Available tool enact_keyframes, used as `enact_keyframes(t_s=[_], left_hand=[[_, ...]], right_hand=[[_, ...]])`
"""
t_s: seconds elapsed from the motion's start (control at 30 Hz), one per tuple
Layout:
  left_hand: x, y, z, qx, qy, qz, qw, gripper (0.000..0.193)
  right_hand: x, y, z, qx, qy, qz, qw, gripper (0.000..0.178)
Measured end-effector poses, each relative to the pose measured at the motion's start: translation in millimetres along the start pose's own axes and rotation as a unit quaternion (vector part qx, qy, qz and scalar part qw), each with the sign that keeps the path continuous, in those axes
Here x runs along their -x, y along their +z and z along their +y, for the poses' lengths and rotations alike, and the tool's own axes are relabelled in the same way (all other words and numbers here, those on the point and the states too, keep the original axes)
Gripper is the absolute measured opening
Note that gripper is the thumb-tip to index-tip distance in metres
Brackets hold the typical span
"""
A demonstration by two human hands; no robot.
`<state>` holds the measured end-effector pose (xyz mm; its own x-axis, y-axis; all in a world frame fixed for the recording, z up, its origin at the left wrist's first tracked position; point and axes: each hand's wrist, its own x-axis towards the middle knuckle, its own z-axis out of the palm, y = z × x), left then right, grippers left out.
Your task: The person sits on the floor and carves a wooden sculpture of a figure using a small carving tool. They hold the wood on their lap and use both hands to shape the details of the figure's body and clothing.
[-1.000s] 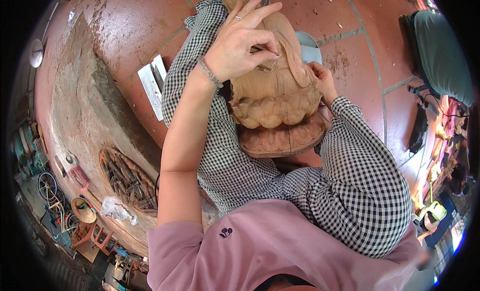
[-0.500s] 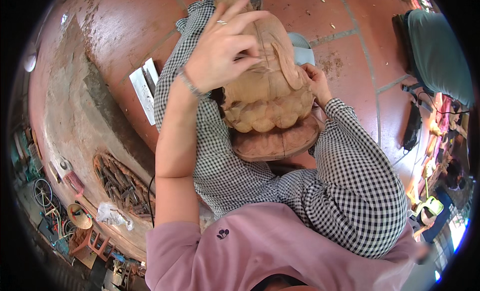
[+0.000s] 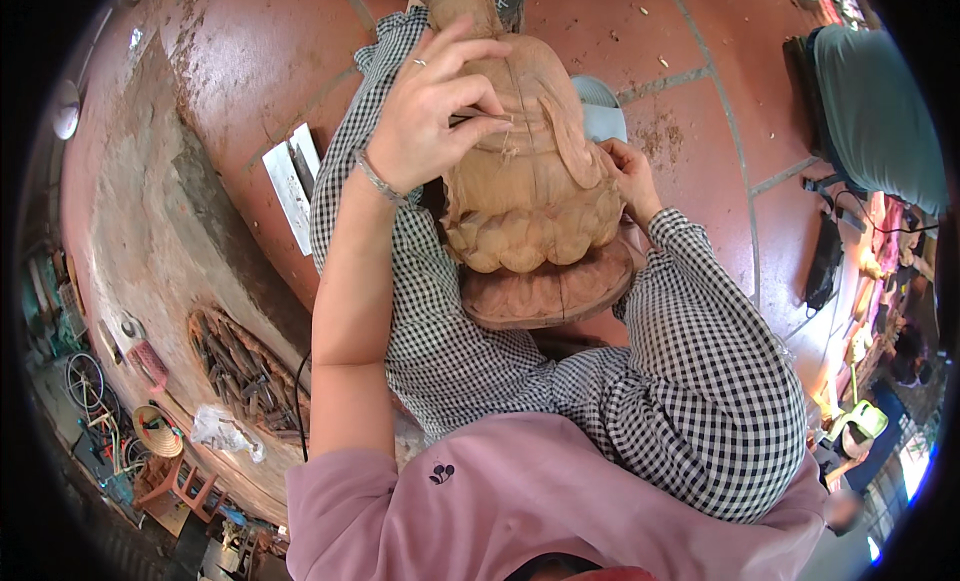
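Wood carving below left fingers, beside right fingers.

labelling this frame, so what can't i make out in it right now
All in the head view:
Left hand: whatever it may pinch is too small and mostly covered by its own grip.
Carved wood: its far end is cut off by the upper edge.
Pale blue-grey object: partly hidden behind the carved wood.
Dark pieces at left: too small to identify.

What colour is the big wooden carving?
The wooden carving is light golden brown, with a redder brown base; the head view shows it best.
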<state>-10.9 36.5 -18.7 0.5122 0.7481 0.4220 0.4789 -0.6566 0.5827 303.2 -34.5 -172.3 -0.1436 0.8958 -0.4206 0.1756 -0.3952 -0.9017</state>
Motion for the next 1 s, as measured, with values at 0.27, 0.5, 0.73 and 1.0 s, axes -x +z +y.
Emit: enact_keyframes(t_s=[0.27, 0.5, 0.73, 1.0], left_hand=[[-16.3, 16.1, -4.1, 0.048, -0.016, -0.031, 0.998, 0.017], [-16.6, 15.4, 2.7, 0.024, -0.012, -0.042, 0.999, 0.015], [-9.6, -2.0, -3.5, 0.024, -0.028, -0.025, 0.999, 0.015], [-22.5, 26.3, 3.2, 0.037, 0.014, -0.031, 0.999, 0.014]], right_hand=[[-2.3, 1.3, -0.5, -0.025, 0.005, -0.024, 0.999, 0.020], [1.7, 5.0, -9.0, -0.040, 0.010, -0.019, 0.999, 0.020], [3.2, 1.0, -6.4, -0.028, 0.001, -0.015, 1.000, 0.019], [1.4, 5.9, -12.7, -0.013, 0.023, -0.016, 1.000, 0.019]])
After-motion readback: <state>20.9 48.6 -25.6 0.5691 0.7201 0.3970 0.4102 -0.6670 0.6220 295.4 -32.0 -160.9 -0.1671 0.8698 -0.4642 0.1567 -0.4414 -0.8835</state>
